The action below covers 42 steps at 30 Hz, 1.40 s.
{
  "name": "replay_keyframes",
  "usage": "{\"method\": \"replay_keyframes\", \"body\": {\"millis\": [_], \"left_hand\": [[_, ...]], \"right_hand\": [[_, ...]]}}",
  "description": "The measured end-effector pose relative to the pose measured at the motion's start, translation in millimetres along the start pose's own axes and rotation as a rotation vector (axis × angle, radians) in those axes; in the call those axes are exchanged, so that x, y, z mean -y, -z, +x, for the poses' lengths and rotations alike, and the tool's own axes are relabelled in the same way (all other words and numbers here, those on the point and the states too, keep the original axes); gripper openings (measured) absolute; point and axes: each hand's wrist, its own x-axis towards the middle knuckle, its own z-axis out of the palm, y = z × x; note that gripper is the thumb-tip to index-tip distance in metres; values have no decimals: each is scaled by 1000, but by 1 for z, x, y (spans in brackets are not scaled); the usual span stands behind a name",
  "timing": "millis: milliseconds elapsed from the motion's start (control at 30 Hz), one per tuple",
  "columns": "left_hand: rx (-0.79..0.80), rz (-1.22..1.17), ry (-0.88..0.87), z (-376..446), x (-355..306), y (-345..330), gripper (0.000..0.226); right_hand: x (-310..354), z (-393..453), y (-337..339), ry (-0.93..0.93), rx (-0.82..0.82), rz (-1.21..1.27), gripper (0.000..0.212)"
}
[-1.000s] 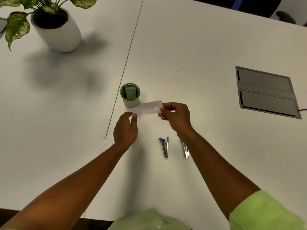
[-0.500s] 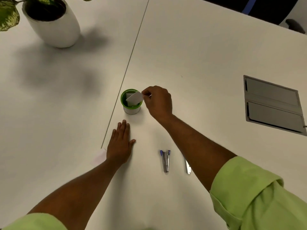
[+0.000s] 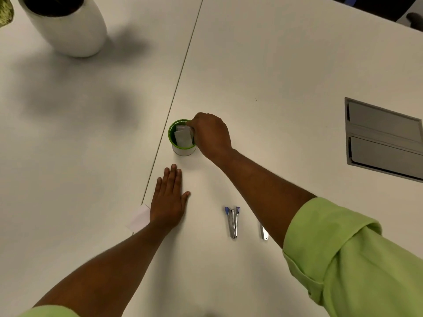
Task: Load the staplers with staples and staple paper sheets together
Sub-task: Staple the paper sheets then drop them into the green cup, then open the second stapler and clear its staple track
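My right hand (image 3: pixel 211 136) reaches over the far-right rim of a small green-rimmed cup (image 3: pixel 182 137) that stands on the white worktop (image 3: pixel 274 76). Its fingers curl down into the cup's mouth beside the paper slips (image 3: pixel 183 137). Whether they pinch a slip I cannot tell, since my knuckles hide the fingertips.

My left hand (image 3: pixel 168 200) lies flat on the worktop, nearer to me than the cup and just left of it, fingers straight and together, holding nothing. Its wrist covers part of a loose white paper (image 3: pixel 139 218) by the seam between the two worktop panels.

To do this step well, I judge I should steady the light cup, because a sideways tug could tip it. I should keep the slip upright and let go, or lift out, cleanly.

The cup holds at least two pale folded slips standing on edge. The front one leans towards me. What lies beneath them is hidden.

A stapler (image 3: pixel 233 221) with blue tips lies near me, right of my left hand, apparently open. A second stapler (image 3: pixel 263 232) lies just right of it, mostly hidden under my right forearm.

At far left stands a white plant pot (image 3: pixel 68 26) with dark soil inside. At right a grey hatch (image 3: pixel 384 138) is set into the worktop.
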Motion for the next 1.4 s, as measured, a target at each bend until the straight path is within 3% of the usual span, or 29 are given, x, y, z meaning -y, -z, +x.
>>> {"method": "replay_keyframes", "body": {"millis": [267,600,867,1167,1400], "left_hand": [[70,12,35,0,-11,18,73],[190,41,44,-26,-39,34,79],[239,17,-15,-54,-64,31,78],[198,-297,2,-87,-108,9,63],[-4,-538,43,-96,-128,1,40]], "right_hand": [[-19,-52,9,-235,-108,224,24],[-43,-147,-7,-416,69,285,21],[-49,-216,-15,-522,105,341,19],[-50,-282,-37,-647,110,402,18],[-58,-294,-53,-739,93,516,33]]}}
